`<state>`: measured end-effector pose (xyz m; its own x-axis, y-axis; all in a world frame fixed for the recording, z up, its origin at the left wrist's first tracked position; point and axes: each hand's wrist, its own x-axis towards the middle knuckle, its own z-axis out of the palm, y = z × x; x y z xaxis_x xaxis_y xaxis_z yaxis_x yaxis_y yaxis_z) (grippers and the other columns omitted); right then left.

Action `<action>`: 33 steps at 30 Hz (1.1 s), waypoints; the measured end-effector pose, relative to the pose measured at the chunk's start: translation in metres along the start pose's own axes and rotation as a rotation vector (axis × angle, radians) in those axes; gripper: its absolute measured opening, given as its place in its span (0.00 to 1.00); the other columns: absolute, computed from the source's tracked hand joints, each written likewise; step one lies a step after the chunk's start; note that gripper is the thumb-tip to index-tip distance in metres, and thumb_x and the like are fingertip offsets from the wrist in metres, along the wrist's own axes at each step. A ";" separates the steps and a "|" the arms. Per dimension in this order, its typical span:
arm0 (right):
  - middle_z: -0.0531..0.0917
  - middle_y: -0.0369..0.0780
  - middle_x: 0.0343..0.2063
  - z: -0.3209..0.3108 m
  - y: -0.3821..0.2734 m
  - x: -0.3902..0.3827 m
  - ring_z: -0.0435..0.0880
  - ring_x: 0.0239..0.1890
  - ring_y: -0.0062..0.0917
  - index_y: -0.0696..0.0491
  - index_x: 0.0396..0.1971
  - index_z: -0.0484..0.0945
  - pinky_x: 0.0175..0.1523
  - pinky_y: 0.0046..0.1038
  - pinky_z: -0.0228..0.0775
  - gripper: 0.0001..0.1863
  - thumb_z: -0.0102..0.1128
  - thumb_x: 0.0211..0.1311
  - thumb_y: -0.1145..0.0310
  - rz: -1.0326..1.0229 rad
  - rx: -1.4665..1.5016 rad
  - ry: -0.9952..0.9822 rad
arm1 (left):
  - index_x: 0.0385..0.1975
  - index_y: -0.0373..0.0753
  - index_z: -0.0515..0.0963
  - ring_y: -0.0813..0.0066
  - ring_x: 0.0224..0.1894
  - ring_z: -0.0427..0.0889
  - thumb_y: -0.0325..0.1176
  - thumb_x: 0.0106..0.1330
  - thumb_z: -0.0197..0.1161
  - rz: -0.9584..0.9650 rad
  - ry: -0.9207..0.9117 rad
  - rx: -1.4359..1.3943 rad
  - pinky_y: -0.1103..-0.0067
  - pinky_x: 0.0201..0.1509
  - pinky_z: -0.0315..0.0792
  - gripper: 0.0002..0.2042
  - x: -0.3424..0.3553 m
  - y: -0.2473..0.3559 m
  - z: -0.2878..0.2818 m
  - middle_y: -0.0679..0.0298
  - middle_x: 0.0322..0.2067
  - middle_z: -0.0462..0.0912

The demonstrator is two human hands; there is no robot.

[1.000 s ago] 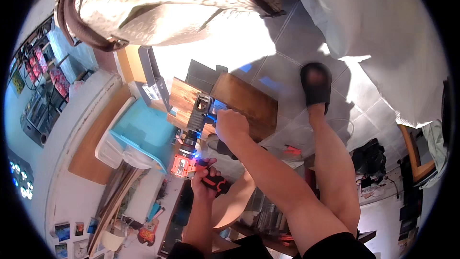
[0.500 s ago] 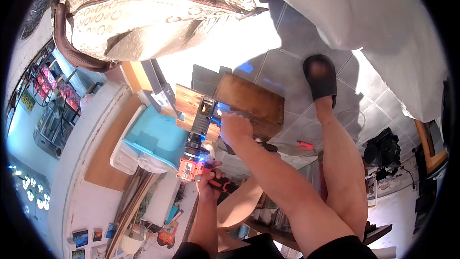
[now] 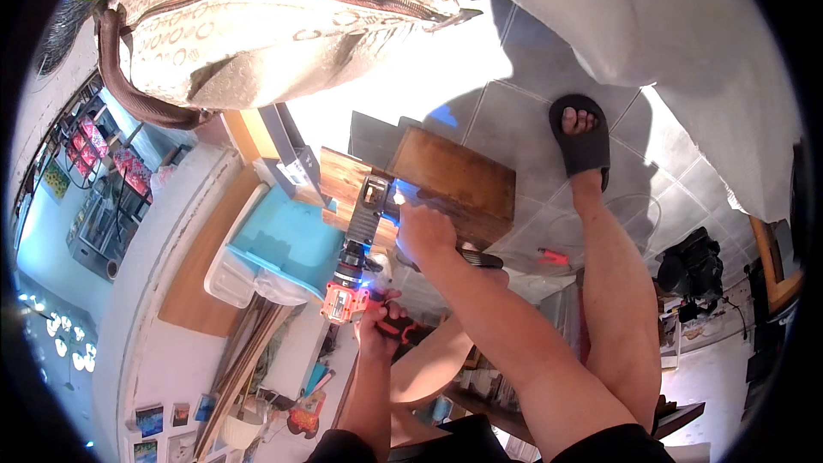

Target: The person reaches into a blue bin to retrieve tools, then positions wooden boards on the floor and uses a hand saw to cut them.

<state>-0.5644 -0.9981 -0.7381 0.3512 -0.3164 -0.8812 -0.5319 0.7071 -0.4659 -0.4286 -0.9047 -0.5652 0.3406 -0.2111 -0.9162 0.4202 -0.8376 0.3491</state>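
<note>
Drill (image 3: 343,302) fills curled left hand (image 3: 377,323); right hand (image 3: 427,230) unclear.

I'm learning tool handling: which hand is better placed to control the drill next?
Probably the left hand: it holds the red-and-black power drill by its grip; the right hand is farther forward, beside the grey attachment.
</note>
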 end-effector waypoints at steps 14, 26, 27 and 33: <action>0.88 0.51 0.41 0.003 0.001 0.003 0.89 0.45 0.44 0.55 0.41 0.86 0.51 0.44 0.83 0.11 0.61 0.62 0.68 0.018 0.009 -0.022 | 0.51 0.36 0.73 0.72 0.34 0.76 0.26 0.58 0.57 0.001 -0.064 -0.006 0.69 0.48 0.75 0.19 0.005 -0.003 -0.012 0.53 0.46 0.79; 0.88 0.51 0.42 -0.001 0.002 0.003 0.89 0.46 0.44 0.55 0.41 0.87 0.51 0.43 0.83 0.12 0.59 0.63 0.68 0.020 -0.023 -0.063 | 0.48 0.37 0.74 0.73 0.33 0.76 0.27 0.58 0.58 -0.026 -0.013 -0.031 0.69 0.47 0.76 0.17 0.002 -0.010 -0.012 0.55 0.43 0.79; 0.88 0.51 0.42 0.001 0.003 0.003 0.89 0.46 0.44 0.55 0.40 0.87 0.51 0.43 0.83 0.12 0.58 0.63 0.68 0.020 -0.025 -0.055 | 0.48 0.36 0.74 0.72 0.33 0.76 0.27 0.58 0.58 -0.026 -0.004 -0.037 0.69 0.47 0.75 0.17 0.002 -0.010 -0.013 0.54 0.43 0.80; 0.88 0.51 0.42 0.002 0.007 0.009 0.89 0.47 0.44 0.55 0.41 0.86 0.51 0.44 0.82 0.11 0.62 0.62 0.67 0.013 -0.024 -0.028 | 0.49 0.34 0.74 0.72 0.34 0.76 0.27 0.58 0.57 -0.010 0.003 -0.041 0.68 0.47 0.75 0.17 0.006 -0.013 -0.002 0.53 0.44 0.80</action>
<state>-0.5636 -0.9945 -0.7489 0.3657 -0.2895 -0.8846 -0.5549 0.6952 -0.4569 -0.4300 -0.8945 -0.5750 0.3384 -0.2016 -0.9192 0.4577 -0.8182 0.3479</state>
